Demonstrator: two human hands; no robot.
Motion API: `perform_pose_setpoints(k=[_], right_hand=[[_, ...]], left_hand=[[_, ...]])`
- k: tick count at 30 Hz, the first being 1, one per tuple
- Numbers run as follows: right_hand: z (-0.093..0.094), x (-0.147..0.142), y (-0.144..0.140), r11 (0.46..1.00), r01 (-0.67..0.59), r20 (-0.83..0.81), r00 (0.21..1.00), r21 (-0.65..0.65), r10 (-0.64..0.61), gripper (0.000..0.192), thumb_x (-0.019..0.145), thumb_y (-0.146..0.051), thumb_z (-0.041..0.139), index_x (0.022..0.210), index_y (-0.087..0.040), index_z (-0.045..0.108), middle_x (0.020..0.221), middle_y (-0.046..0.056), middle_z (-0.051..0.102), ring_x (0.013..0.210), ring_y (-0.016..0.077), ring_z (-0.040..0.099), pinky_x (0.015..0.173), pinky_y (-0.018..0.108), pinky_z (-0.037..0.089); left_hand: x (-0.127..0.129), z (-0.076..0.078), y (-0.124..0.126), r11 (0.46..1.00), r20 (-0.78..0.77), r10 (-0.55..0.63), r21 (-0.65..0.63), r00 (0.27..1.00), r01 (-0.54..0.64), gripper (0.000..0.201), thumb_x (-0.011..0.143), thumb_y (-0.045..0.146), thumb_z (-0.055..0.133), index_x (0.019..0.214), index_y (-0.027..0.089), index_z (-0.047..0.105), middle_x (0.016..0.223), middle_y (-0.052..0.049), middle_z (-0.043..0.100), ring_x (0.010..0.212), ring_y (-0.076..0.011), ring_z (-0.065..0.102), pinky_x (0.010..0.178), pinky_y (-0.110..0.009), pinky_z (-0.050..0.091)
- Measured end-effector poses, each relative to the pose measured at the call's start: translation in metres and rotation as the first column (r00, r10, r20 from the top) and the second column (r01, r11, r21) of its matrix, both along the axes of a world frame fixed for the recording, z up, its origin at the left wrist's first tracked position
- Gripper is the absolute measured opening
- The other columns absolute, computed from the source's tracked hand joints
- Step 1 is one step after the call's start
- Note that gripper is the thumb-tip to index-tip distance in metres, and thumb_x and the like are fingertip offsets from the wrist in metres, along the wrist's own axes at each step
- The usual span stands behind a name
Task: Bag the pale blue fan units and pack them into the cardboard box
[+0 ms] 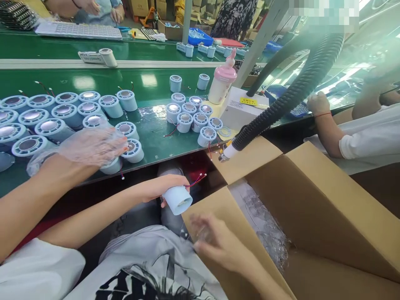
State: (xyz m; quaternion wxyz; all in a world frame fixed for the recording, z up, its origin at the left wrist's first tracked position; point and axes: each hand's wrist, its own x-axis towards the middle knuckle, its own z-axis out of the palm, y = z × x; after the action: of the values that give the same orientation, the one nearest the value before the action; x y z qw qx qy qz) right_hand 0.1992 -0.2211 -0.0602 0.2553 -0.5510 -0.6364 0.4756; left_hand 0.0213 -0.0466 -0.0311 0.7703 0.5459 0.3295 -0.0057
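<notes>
My left hand (pixel 168 187) is closed around a light-blue plastic cylinder housing (pixel 178 201), tilted with its open end toward me. Thin red and blue wires with small white plugs (pixel 200 178) stick out at its far end. My right hand (pixel 218 243), smeared by motion, is just below and right of the housing, apart from it. Between its thumb and fingers shows a clear plastic piece (pixel 204 234), whose exact shape is blurred. An open cardboard box (pixel 312 204) beside my right hand holds clear plastic pieces (pixel 271 241).
A co-worker's gloved hand (pixel 93 143) rests among several blue housings (pixel 37 116) on the green bench (pixel 156 146). More housings (pixel 189 109) stand near a pink-capped bottle (pixel 221 81). A black corrugated hose (pixel 281 108) hangs over the box. Another person's arm (pixel 328 129) is at right.
</notes>
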Motion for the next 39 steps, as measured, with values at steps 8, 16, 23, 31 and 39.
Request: perform_pose_setpoints(k=[8, 16, 23, 31, 39], right_hand=[[0.021, 0.038, 0.041, 0.931, -0.071, 0.295, 0.955, 0.358, -0.041, 0.033, 0.090, -0.028, 0.047, 0.123, -0.020, 0.045, 0.124, 0.014, 0.059, 0.111, 0.0256, 0.058, 0.088, 0.040, 0.050], [0.023, 0.023, 0.060, 0.829, -0.287, 0.694, 0.702, 0.480, -0.159, 0.036, 0.092, -0.027, 0.045, 0.126, -0.024, 0.056, 0.138, 0.015, 0.048, 0.105, 0.0291, 0.060, 0.066, 0.037, 0.056], [0.029, 0.024, 0.060, 0.830, -0.257, 0.674, 0.716, 0.496, -0.181, 0.036, 0.090, -0.029, 0.049, 0.125, -0.024, 0.058, 0.138, 0.014, 0.048, 0.104, 0.0283, 0.060, 0.071, 0.038, 0.057], [0.020, 0.021, 0.068, 0.970, -0.047, 0.253, 0.967, 0.239, -0.015, 0.005, 0.084, -0.022, 0.062, 0.083, -0.020, 0.066, 0.126, 0.011, 0.051, 0.120, 0.0237, 0.050, 0.099, 0.037, 0.044], [0.027, 0.014, 0.066, 0.941, 0.335, -0.167, 0.932, 0.047, -0.323, 0.024, 0.082, -0.031, 0.060, 0.061, -0.019, 0.061, 0.098, 0.006, 0.057, 0.089, 0.0172, 0.059, 0.072, 0.028, 0.047]], left_hand=[[0.001, -0.007, 0.003, 0.984, -0.061, -0.118, 0.124, 0.991, 0.125, 0.036, 0.082, 0.050, 0.049, 0.086, 0.016, 0.061, 0.066, 0.000, 0.050, 0.048, -0.0089, 0.043, 0.031, -0.015, 0.031], [0.005, -0.001, -0.005, 0.687, -0.175, -0.264, 0.656, 0.949, 0.312, 0.028, 0.088, 0.036, 0.045, 0.086, 0.017, 0.065, 0.084, -0.002, 0.062, 0.076, -0.0148, 0.055, 0.068, -0.023, 0.042], [0.004, -0.005, -0.008, 0.546, -0.280, -0.225, 0.757, 0.933, 0.359, 0.030, 0.090, 0.034, 0.043, 0.099, 0.020, 0.068, 0.091, -0.005, 0.064, 0.083, -0.0183, 0.060, 0.073, -0.026, 0.042], [0.000, -0.012, -0.009, 0.621, 0.020, -0.129, 0.781, 0.991, 0.065, 0.032, 0.078, 0.035, 0.067, 0.105, 0.019, 0.064, 0.101, -0.005, 0.063, 0.092, -0.0176, 0.058, 0.081, -0.027, 0.043], [-0.005, -0.034, -0.006, 0.588, 0.181, -0.157, 0.807, 0.971, -0.055, 0.065, 0.059, 0.044, 0.082, 0.118, 0.028, 0.063, 0.120, -0.010, 0.045, 0.116, -0.0270, 0.048, 0.099, -0.042, 0.042]])
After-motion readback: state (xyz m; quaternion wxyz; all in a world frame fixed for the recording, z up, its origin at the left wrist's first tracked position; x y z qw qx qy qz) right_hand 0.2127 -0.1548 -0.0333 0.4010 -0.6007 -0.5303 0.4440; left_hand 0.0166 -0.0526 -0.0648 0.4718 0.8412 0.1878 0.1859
